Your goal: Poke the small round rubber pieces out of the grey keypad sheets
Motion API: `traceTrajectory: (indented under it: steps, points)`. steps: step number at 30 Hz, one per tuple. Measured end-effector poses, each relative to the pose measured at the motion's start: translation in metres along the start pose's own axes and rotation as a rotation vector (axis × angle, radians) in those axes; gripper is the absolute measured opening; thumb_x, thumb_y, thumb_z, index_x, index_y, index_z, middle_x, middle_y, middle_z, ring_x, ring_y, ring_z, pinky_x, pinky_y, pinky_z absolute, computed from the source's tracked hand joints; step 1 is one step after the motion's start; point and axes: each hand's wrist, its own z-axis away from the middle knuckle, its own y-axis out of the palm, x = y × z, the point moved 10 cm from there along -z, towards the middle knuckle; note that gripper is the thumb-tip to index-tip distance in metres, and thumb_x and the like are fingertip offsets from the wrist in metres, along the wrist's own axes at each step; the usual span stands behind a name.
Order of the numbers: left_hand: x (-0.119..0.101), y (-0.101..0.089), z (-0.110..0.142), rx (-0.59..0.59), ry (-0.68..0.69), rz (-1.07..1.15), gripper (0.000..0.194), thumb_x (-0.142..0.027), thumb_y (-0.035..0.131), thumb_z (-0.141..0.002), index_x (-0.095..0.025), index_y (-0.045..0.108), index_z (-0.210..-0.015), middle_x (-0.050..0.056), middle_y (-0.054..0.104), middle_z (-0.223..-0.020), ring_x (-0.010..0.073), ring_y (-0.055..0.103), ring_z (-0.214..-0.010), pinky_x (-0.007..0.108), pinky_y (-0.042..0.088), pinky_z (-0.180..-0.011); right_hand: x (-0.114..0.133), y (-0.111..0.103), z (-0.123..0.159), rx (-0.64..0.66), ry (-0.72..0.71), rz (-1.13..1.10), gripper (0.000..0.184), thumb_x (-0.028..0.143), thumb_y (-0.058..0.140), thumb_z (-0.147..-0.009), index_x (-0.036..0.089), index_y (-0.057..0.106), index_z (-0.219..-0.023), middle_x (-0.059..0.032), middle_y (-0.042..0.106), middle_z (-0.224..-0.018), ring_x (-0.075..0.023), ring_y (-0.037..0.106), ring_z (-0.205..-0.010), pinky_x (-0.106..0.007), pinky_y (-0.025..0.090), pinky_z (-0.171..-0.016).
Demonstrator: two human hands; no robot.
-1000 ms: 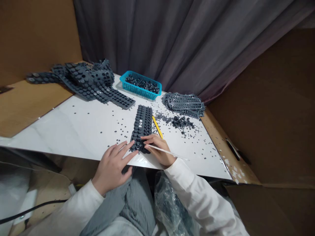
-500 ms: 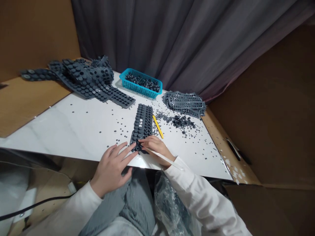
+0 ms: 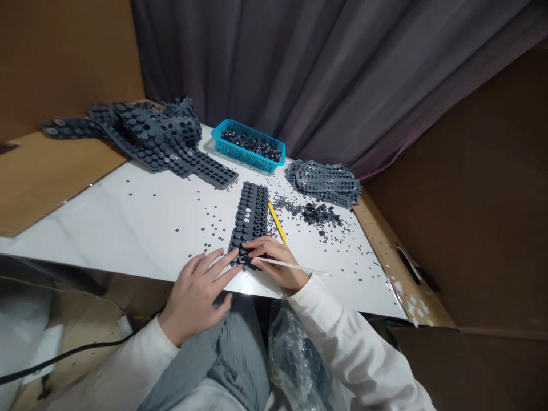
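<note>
Below the table's near edge, a clear plastic bag [image 3: 295, 354] sits beside the person's legs. The left hand [image 3: 194, 297] reaches over that edge with fingers spread wide, gripping nothing; its fingertips rest at the near left corner of the dark studded strip [image 3: 252, 208], probably to keep it from sliding. The right hand [image 3: 282, 265] pinches a thin white stick [image 3: 295, 265] between thumb and fingers, pen-fashion, which seems to suit fine work at the strip's near end; the tip's exact contact is hidden. The strip lies lengthwise on the table [image 3: 141, 234], its near end close to the near edge, likely for easy reach.

Just right of the strip lies a yellow stick [image 3: 277, 222], apparently within the right hand's reach. Beyond it, towards the right edge, small black pieces [image 3: 319, 214] form a loose pile. Farther, a stack of perforated sheets [image 3: 327, 180] sits by the far right corner. A heap of strips [image 3: 158, 142] overlaps the far left edge, presumably out of the way. By the far edge, a blue basket [image 3: 248, 158] keeps more black pieces contained.
</note>
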Motion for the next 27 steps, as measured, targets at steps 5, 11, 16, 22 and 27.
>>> traceTrajectory:
  steps: [5,11,16,22,27]
  points:
    - [0.001,-0.001,0.000,-0.006,-0.003,0.002,0.042,-0.026,0.055,-0.079,-0.028,0.062,-0.120,0.001,0.051,-0.139,0.0291,0.049,-0.121,0.045,0.037,-0.095,-0.001,0.001,0.000,-0.003,-0.030,0.028,0.008,0.024,0.056,-0.091,0.019,0.062,-0.093,-0.0117,0.071,-0.102,-0.0194,0.063,-0.100,-0.035,0.053,-0.085]
    - [-0.001,-0.004,0.000,-0.023,0.002,0.012,0.042,-0.026,0.055,-0.079,-0.026,0.062,-0.120,0.001,0.055,-0.135,0.0284,0.051,-0.119,0.045,0.036,-0.096,0.000,0.012,-0.002,0.059,-0.119,0.276,0.013,0.021,0.048,-0.094,0.018,0.060,-0.092,-0.0121,0.069,-0.107,-0.0183,0.063,-0.096,-0.034,0.054,-0.083]
    - [-0.001,-0.005,-0.002,-0.030,0.006,0.018,0.041,-0.025,0.055,-0.078,-0.026,0.062,-0.119,0.000,0.057,-0.133,0.0282,0.052,-0.117,0.045,0.036,-0.096,-0.008,0.000,-0.002,-0.067,-0.049,0.368,0.017,0.023,0.043,-0.096,0.019,0.060,-0.095,-0.0126,0.067,-0.110,-0.0181,0.065,-0.096,-0.033,0.057,-0.080]
    - [0.000,-0.001,-0.001,-0.009,-0.003,0.018,0.043,-0.026,0.055,-0.079,-0.027,0.061,-0.121,0.000,0.054,-0.137,0.0280,0.051,-0.119,0.045,0.036,-0.096,-0.009,-0.008,-0.002,-0.070,0.027,0.077,0.011,0.027,0.052,-0.093,0.020,0.060,-0.093,-0.0118,0.069,-0.106,-0.0196,0.065,-0.099,-0.036,0.054,-0.085]
    - [-0.001,-0.002,-0.001,-0.019,0.008,0.000,0.042,-0.027,0.055,-0.080,-0.027,0.061,-0.121,0.001,0.050,-0.140,0.0284,0.050,-0.120,0.044,0.037,-0.095,-0.008,-0.003,0.000,-0.005,0.039,-0.033,0.013,0.030,0.054,-0.092,0.020,0.061,-0.094,-0.0117,0.069,-0.109,-0.0212,0.061,-0.108,-0.041,0.050,-0.092]
